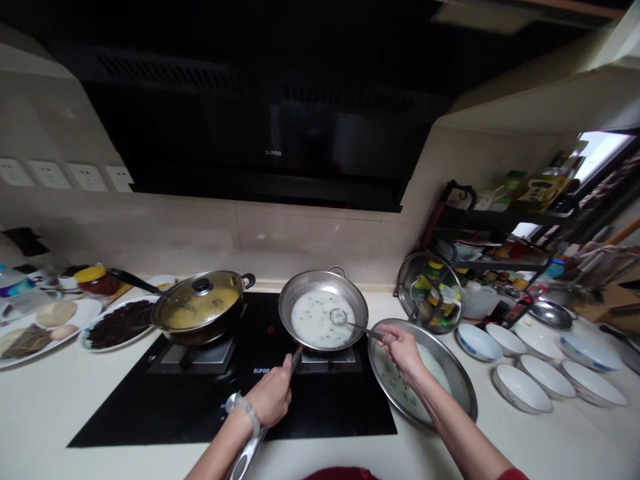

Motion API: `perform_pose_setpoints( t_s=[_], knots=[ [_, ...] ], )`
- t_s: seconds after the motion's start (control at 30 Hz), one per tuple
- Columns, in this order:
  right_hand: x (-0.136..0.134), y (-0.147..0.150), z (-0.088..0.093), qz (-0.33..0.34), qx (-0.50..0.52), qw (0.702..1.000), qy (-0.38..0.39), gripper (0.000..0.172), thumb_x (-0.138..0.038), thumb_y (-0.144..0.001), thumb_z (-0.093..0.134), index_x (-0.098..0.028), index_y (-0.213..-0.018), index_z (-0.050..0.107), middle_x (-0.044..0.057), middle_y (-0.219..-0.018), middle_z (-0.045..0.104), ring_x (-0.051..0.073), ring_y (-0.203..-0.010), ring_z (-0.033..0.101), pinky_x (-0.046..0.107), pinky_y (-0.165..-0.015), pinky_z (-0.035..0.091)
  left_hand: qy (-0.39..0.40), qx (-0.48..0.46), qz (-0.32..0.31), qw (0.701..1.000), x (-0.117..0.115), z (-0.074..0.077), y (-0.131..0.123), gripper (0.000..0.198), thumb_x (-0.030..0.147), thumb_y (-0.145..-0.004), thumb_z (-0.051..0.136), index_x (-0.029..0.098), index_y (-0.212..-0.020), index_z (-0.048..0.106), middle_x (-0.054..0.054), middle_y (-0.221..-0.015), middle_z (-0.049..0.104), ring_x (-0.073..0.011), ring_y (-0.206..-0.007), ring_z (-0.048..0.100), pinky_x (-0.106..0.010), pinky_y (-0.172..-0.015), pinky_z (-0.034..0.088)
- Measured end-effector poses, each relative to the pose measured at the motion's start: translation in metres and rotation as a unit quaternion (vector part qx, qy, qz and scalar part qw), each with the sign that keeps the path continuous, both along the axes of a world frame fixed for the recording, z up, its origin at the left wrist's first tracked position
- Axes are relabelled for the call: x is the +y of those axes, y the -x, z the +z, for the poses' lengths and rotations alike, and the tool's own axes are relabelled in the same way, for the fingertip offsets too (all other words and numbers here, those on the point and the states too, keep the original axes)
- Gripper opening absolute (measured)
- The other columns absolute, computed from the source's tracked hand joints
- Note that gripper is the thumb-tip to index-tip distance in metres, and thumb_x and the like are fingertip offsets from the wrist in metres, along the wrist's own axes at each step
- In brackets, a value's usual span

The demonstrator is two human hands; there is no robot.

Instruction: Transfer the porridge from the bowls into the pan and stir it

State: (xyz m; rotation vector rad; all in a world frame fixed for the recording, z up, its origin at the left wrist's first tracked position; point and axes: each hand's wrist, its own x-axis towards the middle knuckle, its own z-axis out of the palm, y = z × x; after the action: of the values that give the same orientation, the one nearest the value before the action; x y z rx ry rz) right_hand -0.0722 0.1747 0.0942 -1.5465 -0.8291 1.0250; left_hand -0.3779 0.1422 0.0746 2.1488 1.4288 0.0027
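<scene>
A metal wok [361, 313] sits on the right burner, holding white soup [313, 320] with green bits in it. My left hand [273, 397] is closed round the wok's long handle [246, 457], which runs down toward me. In my right hand [400, 347] is a ladle [357, 327], its round head dipped in the white soup. Under my right forearm stands a wide metal basin [463, 387], with similar pale liquid and green bits inside. My arm covers part of it.
A glass-lidded pan [200, 310] of yellow food stands on the left burner. Left of it are plates, one with dark food [120, 323]. Several white bowls [523, 389] sit at the right. A glass lid [430, 291] leans by the rack. The range hood [270, 173] hangs above.
</scene>
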Motion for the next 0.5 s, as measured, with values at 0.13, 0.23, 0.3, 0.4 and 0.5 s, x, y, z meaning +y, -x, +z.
perform_pose_setpoints(
  t_s=[0.13, 0.23, 0.3, 0.4, 0.5],
  knots=[
    [-0.004, -0.002, 0.003, 0.0, 0.014, 1.0, -0.003, 0.025, -0.016, -0.065, 0.055, -0.016, -0.089, 0.06, -0.003, -0.046, 0.055, 0.006, -0.033, 0.032, 0.017, -0.034, 0.021, -0.004, 0.005, -0.001, 1.0, 0.0, -0.002, 0.0, 0.074, 0.016, -0.078, 0.045, 0.0, -0.145, 0.016, -0.024, -0.124, 0.055, -0.0262, -0.115, 0.054, -0.031, -0.097, 0.038],
    [-0.007, -0.004, 0.005, -0.002, 0.028, 1.0, 0.002, 0.025, -0.014, -0.065, 0.055, -0.016, -0.089, 0.06, -0.003, -0.047, 0.056, 0.005, -0.033, 0.032, 0.017, -0.033, 0.02, -0.006, 0.004, 0.001, 1.0, 0.001, -0.004, 0.001, 0.075, 0.017, -0.078, 0.046, 0.002, -0.145, 0.016, -0.023, -0.126, 0.054, -0.0264, -0.116, 0.053, -0.032, -0.098, 0.037],
    [-0.01, -0.005, 0.007, -0.007, 0.038, 0.999, 0.005, 0.026, -0.013, -0.065, 0.056, -0.015, -0.09, 0.06, -0.002, -0.047, 0.057, 0.005, -0.033, 0.032, 0.017, -0.033, 0.02, -0.006, 0.0, 0.004, 1.0, 0.0, -0.005, 0.001, 0.075, 0.017, -0.078, 0.046, 0.004, -0.146, 0.017, -0.022, -0.126, 0.054, -0.0264, -0.116, 0.053, -0.033, -0.098, 0.037],
    [-0.016, -0.007, 0.011, -0.006, 0.051, 0.999, -0.002, 0.028, -0.013, -0.065, 0.056, -0.013, -0.093, 0.06, -0.002, -0.048, 0.057, 0.004, -0.033, 0.031, 0.016, -0.034, 0.021, -0.009, 0.001, 0.001, 1.0, 0.0, -0.005, 0.001, 0.075, 0.018, -0.078, 0.045, 0.002, -0.145, 0.017, -0.023, -0.124, 0.055, -0.027, -0.115, 0.054, -0.034, -0.097, 0.038],
    [-0.025, -0.012, 0.016, -0.008, 0.063, 0.998, -0.01, 0.03, -0.015, -0.065, 0.059, -0.013, -0.095, 0.06, -0.002, -0.049, 0.057, 0.004, -0.035, 0.032, 0.016, -0.034, 0.021, -0.008, 0.005, -0.001, 1.0, 0.0, -0.003, 0.001, 0.075, 0.018, -0.078, 0.044, -0.001, -0.145, 0.016, -0.024, -0.122, 0.055, -0.027, -0.113, 0.055, -0.033, -0.097, 0.038]
  ],
)
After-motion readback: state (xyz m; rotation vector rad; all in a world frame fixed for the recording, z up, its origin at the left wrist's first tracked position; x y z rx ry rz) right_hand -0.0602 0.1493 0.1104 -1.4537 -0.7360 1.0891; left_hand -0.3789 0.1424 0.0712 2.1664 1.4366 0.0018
